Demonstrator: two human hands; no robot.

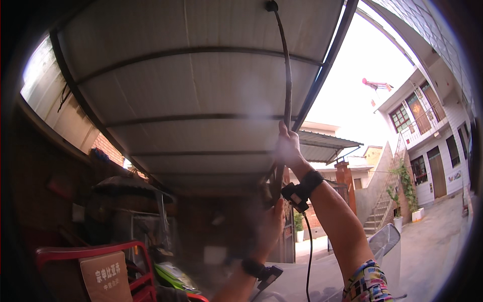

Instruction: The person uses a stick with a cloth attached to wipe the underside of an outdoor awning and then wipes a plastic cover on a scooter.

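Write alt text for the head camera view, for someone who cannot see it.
A person's right hand, above, and left hand, below, hold a long, slightly bowed pole up under a pale canopy roof with dark ribs. To the right, a white two-storey house and an outside staircase border a bright courtyard.

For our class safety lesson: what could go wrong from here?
The long pole, raised high in the right hand, might tip or knock the roof overhead. The dark cable hanging below that hand could snag if the arms swing.
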